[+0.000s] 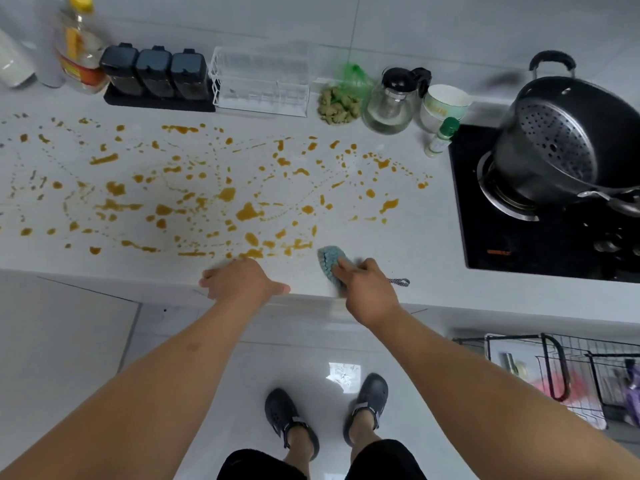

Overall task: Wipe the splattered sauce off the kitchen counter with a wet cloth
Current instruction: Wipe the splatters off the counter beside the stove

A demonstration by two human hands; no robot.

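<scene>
Far left along the back wall: a clear oil bottle (79, 46) with a yellow cap, then three dark-lidded spice jars (154, 71) on a black tray, then a clear plastic rack (260, 82). Pale counter (415, 244) carries amber sauce splatter (247, 212) from its left edge across to just short of the stove, thickest in the middle. Left hand (242, 280) rests palm down at the front edge of the counter, fingers straight and spread, holding nothing, fingertips touching the nearest drops. Just to its right, right hand (365, 287) presses a blue-grey nubby cloth (330, 263) onto the counter, fingers curled over it, index finger stretched along its top; cloth sits at the near right fringe of the splatter, a hanging loop trailing out behind the hand. Back right: ginger pieces (337, 105), glass jug (393, 102), white cup (445, 103). Far right: black stove (519, 244) with a dark pot (571, 140), tilted.
</scene>
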